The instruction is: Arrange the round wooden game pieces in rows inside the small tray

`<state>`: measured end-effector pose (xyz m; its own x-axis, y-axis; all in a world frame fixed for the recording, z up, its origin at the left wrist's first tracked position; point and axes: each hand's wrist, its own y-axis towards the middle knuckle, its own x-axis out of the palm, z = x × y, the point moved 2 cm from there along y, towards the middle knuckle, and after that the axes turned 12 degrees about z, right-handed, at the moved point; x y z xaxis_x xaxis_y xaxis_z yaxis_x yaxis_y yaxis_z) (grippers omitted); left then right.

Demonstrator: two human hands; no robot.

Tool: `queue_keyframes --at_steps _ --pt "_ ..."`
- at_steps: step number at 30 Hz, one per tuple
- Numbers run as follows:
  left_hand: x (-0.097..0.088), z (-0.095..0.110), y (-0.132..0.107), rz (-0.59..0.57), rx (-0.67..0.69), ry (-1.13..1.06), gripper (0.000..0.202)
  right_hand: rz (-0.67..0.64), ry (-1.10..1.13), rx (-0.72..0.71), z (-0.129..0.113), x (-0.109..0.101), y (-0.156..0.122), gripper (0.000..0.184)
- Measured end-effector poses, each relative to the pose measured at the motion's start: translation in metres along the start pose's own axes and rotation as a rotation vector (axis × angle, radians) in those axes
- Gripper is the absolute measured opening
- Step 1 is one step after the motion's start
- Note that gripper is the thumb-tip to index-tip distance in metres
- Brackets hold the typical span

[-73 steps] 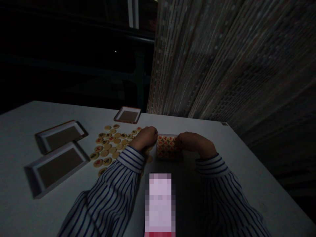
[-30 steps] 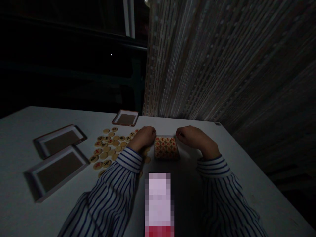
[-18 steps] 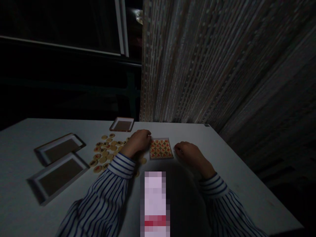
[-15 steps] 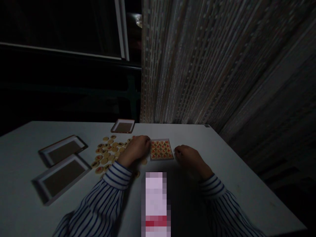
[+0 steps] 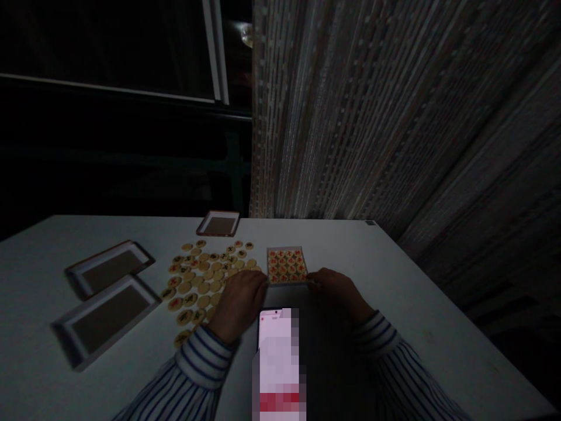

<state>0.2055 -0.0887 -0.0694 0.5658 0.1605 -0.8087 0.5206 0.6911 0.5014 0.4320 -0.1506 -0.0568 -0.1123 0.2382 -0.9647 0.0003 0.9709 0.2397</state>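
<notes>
A small square tray (image 5: 268, 264) packed with round wooden chess pieces marked in red lies on the white table (image 5: 394, 280). My left hand (image 5: 240, 299) rests just before the tray's near left corner, fingers curled under, with nothing visible in it. My right hand (image 5: 337, 289) lies at the near right corner, fingers curled, fingertips against the tray's edge. Several loose chess pieces (image 5: 205, 275) are scattered left of the tray, beside my left hand. A lit phone (image 5: 277, 351) lies between my striped sleeves.
Two larger empty trays (image 5: 107, 266) (image 5: 105, 316) lie at the left of the table. A small empty tray (image 5: 218, 224) sits at the far edge. A tall stack of layered sheets (image 5: 372, 117) rises behind the table. The room is very dark.
Both hands have drawn back from the filled tray's sides to its near corners. The loose pieces that my left hand covered now show. The view tilted up, then steadied.
</notes>
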Motion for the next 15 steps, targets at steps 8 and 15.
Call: queue_keyframes --at_steps 8,15 --pt "0.0056 0.0046 -0.0019 -0.037 0.056 0.035 0.030 -0.031 -0.100 -0.082 -0.0045 -0.0024 -0.0015 0.029" --pt "0.0089 0.0034 -0.0029 -0.031 0.078 0.045 0.028 -0.062 -0.088 -0.059 -0.0039 0.0010 -0.0008 0.031"
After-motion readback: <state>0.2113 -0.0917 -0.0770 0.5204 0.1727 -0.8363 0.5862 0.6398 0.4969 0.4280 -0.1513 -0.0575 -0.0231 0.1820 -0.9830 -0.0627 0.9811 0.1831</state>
